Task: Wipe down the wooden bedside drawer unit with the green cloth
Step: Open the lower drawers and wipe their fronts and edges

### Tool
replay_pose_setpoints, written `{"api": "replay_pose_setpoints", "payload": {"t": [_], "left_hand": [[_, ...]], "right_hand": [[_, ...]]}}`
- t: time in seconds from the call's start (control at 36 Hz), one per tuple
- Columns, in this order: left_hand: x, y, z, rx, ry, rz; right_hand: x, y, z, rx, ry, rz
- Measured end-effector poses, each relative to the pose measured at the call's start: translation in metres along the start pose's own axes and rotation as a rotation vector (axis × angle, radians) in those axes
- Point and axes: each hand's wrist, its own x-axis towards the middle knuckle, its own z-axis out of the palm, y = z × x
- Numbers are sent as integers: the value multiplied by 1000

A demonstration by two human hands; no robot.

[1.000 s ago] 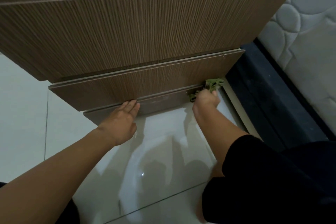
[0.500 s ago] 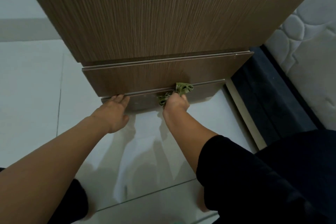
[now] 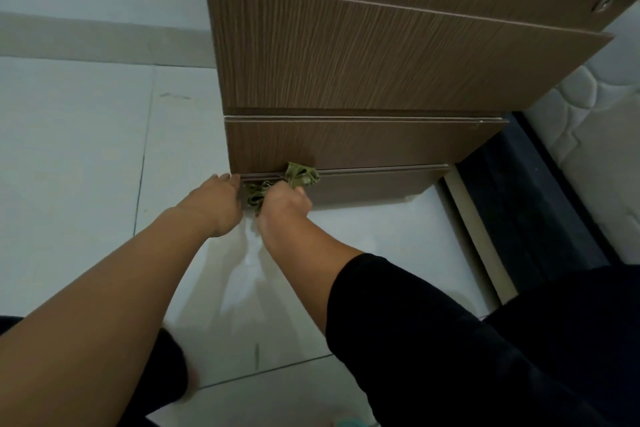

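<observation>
Where the white tiled floor (image 3: 86, 156) meets the wooden bedside drawer unit (image 3: 363, 55), the left hand (image 3: 216, 203) reaches to the unit's lower left corner, fingers fairly straight and holding nothing, fingertips touching the bottom edge of the lowest drawer front. Just right of it, the right hand (image 3: 282, 206) has its grip clenched around the bunched green cloth (image 3: 299, 176), pressing it against the unit's recessed base strip; cloth folds protrude above and to the left of the fist. Right of the unit lie a dark bed base (image 3: 526, 198) and a quilted white mattress (image 3: 595, 135).
</observation>
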Motion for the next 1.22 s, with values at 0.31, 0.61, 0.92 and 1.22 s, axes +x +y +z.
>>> {"api": "replay_pose_setpoints", "payload": {"t": [0.31, 0.61, 0.92, 1.22], "left_hand": [[-9, -27, -4, -89, 24, -106], [-9, -17, 2, -217, 28, -173], [11, -7, 7, -356, 0, -193], [17, 5, 11, -354, 28, -201]], "right_hand": [[-11, 43, 28, -163, -86, -51], [18, 70, 8, -219, -42, 161], [30, 36, 39, 204, -235, 215], [36, 21, 43, 378, -187, 302]]}}
